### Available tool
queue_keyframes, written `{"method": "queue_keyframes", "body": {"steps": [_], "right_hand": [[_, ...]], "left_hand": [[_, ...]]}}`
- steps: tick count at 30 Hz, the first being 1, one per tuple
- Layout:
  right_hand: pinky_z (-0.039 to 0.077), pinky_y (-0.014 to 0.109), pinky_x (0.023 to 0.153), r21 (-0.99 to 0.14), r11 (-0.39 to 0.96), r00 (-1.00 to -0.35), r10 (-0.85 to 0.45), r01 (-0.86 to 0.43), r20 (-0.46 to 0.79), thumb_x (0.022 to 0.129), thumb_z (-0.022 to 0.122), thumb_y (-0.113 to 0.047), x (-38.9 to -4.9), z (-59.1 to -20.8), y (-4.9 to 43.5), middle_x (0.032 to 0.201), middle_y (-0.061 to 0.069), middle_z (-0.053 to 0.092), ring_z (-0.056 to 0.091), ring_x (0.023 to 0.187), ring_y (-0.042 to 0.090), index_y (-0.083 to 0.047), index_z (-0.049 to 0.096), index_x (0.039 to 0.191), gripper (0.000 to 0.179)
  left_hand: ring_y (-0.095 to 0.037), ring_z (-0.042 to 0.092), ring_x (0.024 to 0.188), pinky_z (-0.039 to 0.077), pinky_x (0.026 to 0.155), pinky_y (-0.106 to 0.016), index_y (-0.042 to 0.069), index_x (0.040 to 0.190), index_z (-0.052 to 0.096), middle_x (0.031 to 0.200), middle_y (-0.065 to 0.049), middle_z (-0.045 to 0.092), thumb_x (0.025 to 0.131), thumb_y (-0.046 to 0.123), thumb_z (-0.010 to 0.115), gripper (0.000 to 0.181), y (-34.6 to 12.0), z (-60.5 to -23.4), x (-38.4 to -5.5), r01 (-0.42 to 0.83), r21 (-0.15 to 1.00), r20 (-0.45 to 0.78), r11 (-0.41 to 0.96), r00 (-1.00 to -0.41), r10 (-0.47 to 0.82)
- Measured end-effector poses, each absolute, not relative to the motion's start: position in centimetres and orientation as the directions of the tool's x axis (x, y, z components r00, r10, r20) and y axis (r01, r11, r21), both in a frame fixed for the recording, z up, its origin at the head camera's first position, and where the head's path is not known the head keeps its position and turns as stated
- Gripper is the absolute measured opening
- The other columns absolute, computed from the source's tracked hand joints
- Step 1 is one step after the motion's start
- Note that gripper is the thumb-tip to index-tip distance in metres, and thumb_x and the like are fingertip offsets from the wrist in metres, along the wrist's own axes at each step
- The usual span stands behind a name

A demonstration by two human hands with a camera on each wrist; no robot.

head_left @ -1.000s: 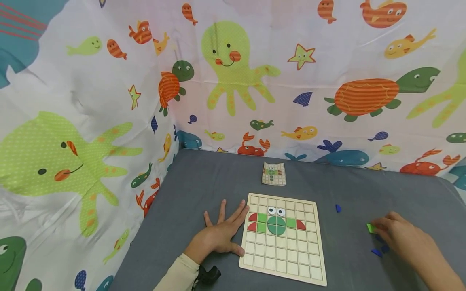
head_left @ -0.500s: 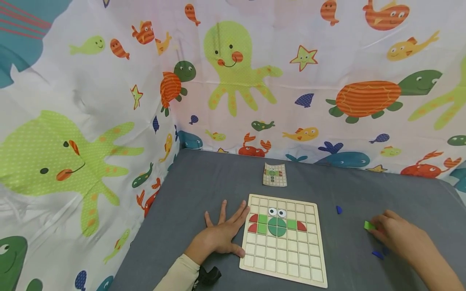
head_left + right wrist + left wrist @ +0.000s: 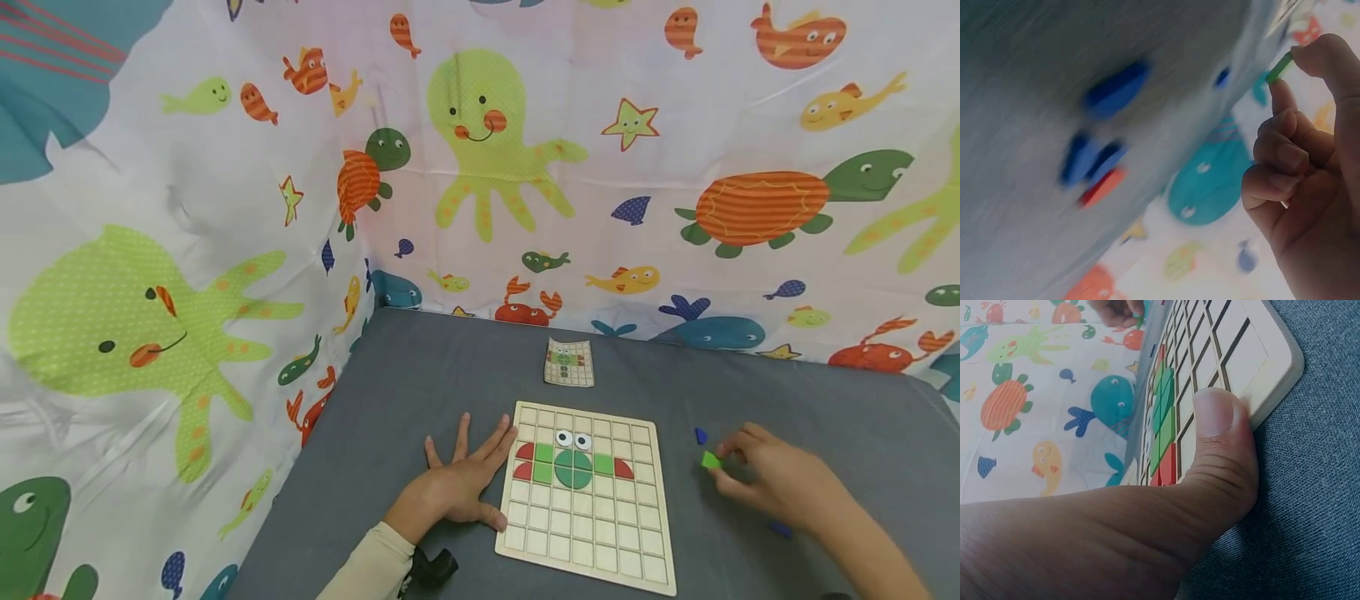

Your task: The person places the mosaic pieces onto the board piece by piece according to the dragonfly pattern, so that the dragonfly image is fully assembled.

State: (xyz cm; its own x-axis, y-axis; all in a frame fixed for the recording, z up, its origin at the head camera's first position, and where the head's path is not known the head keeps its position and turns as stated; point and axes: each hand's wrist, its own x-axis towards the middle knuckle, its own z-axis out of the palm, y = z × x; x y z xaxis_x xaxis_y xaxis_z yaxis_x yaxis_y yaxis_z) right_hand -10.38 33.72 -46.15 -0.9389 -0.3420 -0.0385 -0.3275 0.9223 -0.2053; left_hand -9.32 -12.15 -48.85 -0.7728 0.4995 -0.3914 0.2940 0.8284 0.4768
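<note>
My left hand (image 3: 453, 490) lies spread along the left edge of a wooden grid board (image 3: 585, 542). Its thumb (image 3: 1219, 425) rests on the board's rim in the left wrist view. My right hand (image 3: 780, 479) pinches a light green square tile (image 3: 710, 460) between thumb and index finger, above the table to the right of the board. The right wrist view shows that tile (image 3: 1280, 67) edge-on. On the board sit two eye pieces (image 3: 573, 439), a dark green circle (image 3: 573, 469) of several quarter tiles, light green squares (image 3: 543, 462) and red quarter tiles (image 3: 623, 468).
A small pattern card (image 3: 568, 379) lies behind the board. One blue piece (image 3: 701, 436) is close to my right hand. More blue pieces (image 3: 1117, 89) and a red piece (image 3: 1102, 187) lie on the grey cloth. A sea-animal curtain (image 3: 480, 167) hangs behind.
My right hand has moved left with the light green tile, away from the loose blue pieces and toward the board. My left hand stays at the board's edge.
</note>
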Motion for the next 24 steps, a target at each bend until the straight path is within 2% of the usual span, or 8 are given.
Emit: {"method": "queue_keyframes", "body": {"steps": [7,15,20,24], "right_hand": [[0.036,0.021,0.048,-0.206,0.857,-0.881,-0.460,-0.473,0.108,0.086,0.086,-0.033,-9.4,-45.6,28.2,0.091,-0.010,0.052,0.040,0.062,-0.004,-0.023,0.070,0.094,0.021],[0.032,0.020,0.045,-0.254,0.793,-0.829,-0.555,-0.554,0.073,0.089,0.084,-0.032,-9.0,-45.9,24.5,0.095,-0.009,0.051,0.032,0.053,-0.005,-0.022,0.067,0.098,0.022],[0.029,0.018,0.042,-0.253,0.749,-0.787,-0.607,-0.613,0.111,0.090,0.085,-0.031,-8.8,-46.7,23.3,0.097,-0.008,0.055,0.028,0.050,-0.006,-0.021,0.065,0.098,0.023],[0.033,0.017,0.043,-0.250,0.733,-0.772,-0.623,-0.633,0.129,0.089,0.085,-0.030,-8.8,-47.1,22.3,0.093,-0.011,0.053,0.031,0.051,-0.007,-0.020,0.066,0.095,0.022]], "left_hand": [[-0.044,-0.027,0.157,-0.011,0.104,-0.092,0.040,0.171,-0.004,0.177,0.015,-0.016,0.081,0.057,0.084,0.127,-12.1,-48.0,-9.2,0.292,0.460,-0.408,0.838,-0.769,0.492],[-0.043,-0.024,0.159,-0.008,0.107,-0.091,0.038,0.172,0.000,0.178,0.013,-0.012,0.080,0.058,0.084,0.126,-11.9,-48.0,-9.0,0.290,0.436,-0.416,0.852,-0.775,0.476],[-0.043,-0.024,0.159,-0.007,0.107,-0.091,0.038,0.172,0.000,0.178,0.013,-0.012,0.080,0.057,0.085,0.127,-11.9,-48.0,-9.1,0.292,0.433,-0.413,0.853,-0.777,0.475],[-0.043,-0.024,0.159,-0.008,0.107,-0.091,0.039,0.172,0.001,0.178,0.013,-0.012,0.079,0.057,0.085,0.127,-11.9,-48.0,-9.1,0.289,0.435,-0.409,0.853,-0.780,0.473]]}}
